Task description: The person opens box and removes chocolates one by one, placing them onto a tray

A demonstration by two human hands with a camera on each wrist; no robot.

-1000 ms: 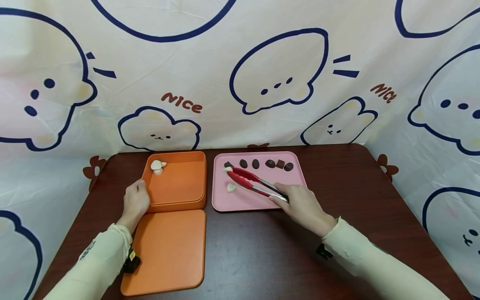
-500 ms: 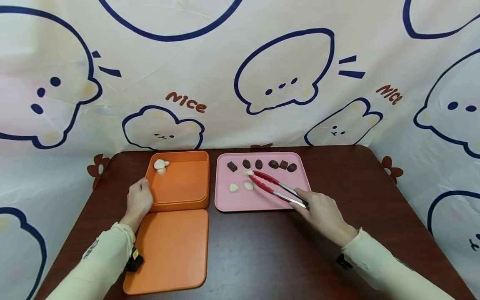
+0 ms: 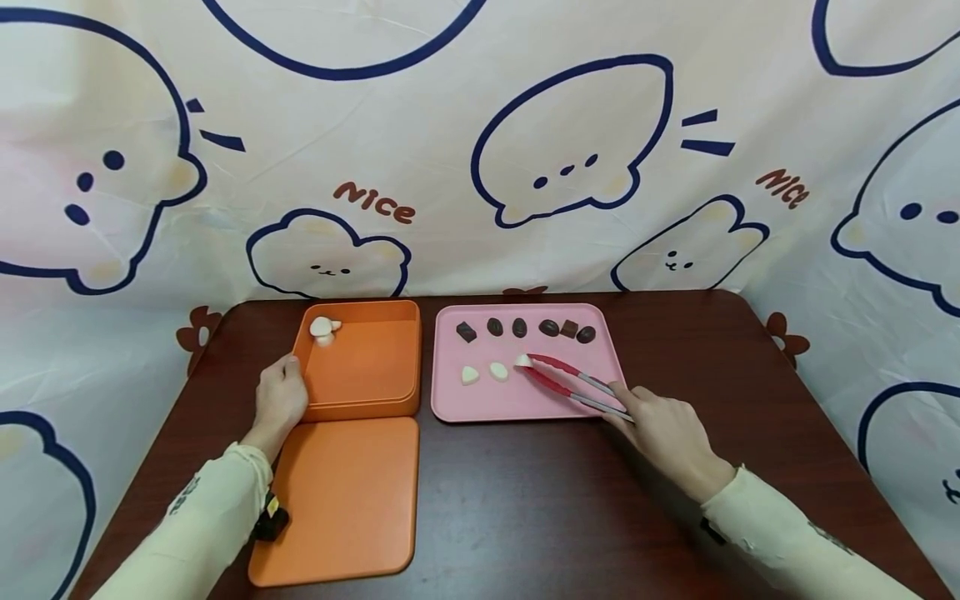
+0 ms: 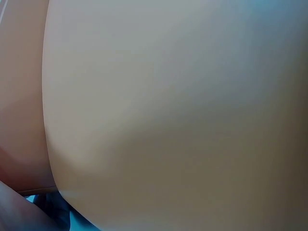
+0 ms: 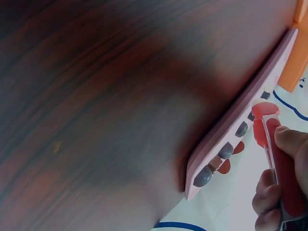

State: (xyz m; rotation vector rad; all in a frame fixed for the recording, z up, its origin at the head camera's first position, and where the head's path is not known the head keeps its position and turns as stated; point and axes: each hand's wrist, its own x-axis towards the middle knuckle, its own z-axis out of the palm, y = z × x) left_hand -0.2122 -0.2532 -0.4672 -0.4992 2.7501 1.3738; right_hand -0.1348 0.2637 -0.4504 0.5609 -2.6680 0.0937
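Right hand (image 3: 670,433) grips red tongs (image 3: 551,383) — white piece (image 3: 522,361) at their tips.

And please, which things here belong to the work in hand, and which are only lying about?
Apparently in the job:
red tongs, in the right hand
white piece at their tips
pink tray, with dark pieces and more white ones
orange box, held by the left hand

Probably just lying about:
flat orange panel, perhaps a lid
patterned cloth behind
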